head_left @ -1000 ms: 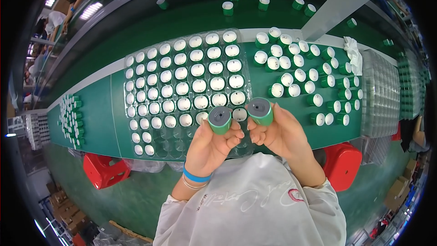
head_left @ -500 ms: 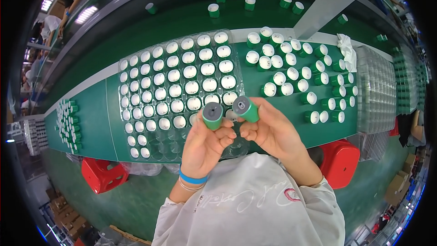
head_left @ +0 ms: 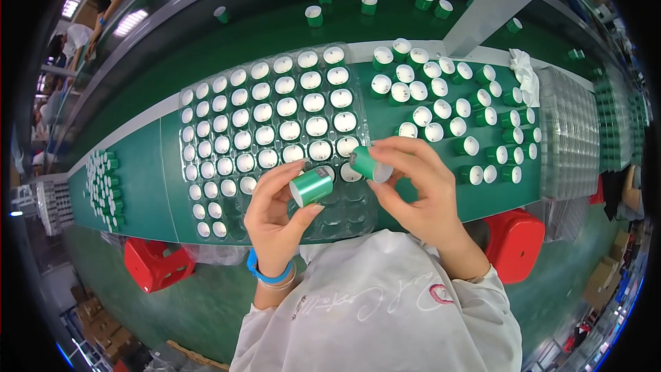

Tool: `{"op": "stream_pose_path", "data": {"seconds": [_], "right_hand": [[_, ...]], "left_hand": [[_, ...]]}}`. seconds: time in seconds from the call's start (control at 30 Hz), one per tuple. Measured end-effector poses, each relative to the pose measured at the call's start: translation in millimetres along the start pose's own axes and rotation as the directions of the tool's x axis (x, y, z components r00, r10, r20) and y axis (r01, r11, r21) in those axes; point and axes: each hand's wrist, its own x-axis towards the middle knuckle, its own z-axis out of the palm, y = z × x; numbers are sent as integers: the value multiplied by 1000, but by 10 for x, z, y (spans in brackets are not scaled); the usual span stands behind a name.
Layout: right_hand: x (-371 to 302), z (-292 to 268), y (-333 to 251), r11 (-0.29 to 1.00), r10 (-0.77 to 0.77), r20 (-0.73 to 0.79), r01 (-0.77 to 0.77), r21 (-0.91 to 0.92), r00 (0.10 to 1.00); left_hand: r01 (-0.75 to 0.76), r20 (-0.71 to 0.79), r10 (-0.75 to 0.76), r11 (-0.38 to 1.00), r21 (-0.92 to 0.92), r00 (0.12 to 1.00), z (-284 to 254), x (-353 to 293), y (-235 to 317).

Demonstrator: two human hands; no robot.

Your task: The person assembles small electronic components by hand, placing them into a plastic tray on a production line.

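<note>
My left hand [head_left: 274, 210] pinches a short green cylinder [head_left: 313, 188] between thumb and fingers, tilted so its white end faces down-left. Another green cylinder [head_left: 364, 162] is held in my right hand [head_left: 423, 193], its dark grey end up-left and its white end near my thumb. Both are held above the near right part of a clear plastic tray [head_left: 351, 219]. Rows of similar cylinders [head_left: 289, 129] stand in the tray's pockets, white ends up. Bare pockets show along its near side, partly hidden by my left hand.
Many loose cylinders [head_left: 441, 108] stand on the green table right of the tray, with stacked clear trays [head_left: 568, 134] beyond. A grey post [head_left: 506, 3] rises at the back, before a belt carrying several cylinders [head_left: 369, 4]. Red stools [head_left: 515, 248] stand below the front edge.
Both cylinders have been turned, so their grey ends no longer face up. My hands have moved slightly apart. The cylinders on the back belt have shifted left.
</note>
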Motion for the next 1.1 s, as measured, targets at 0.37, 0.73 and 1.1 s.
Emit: {"op": "stream_pose_path", "data": {"seconds": [0.37,0.73,1.1], "right_hand": [[23,74,-29,998,55,20,-56,34,998],[203,469,-166,982,-139,325,172,-76,935],[310,1236,-175,817,-256,565,488,-307,785]], "left_hand": [[-67,46,55,942,330,997,-46,-23,68],[-41,-62,100,790,612,993,-660,-373,278],[57,-57,-20,603,796,998,-1212,-419,316]]}}
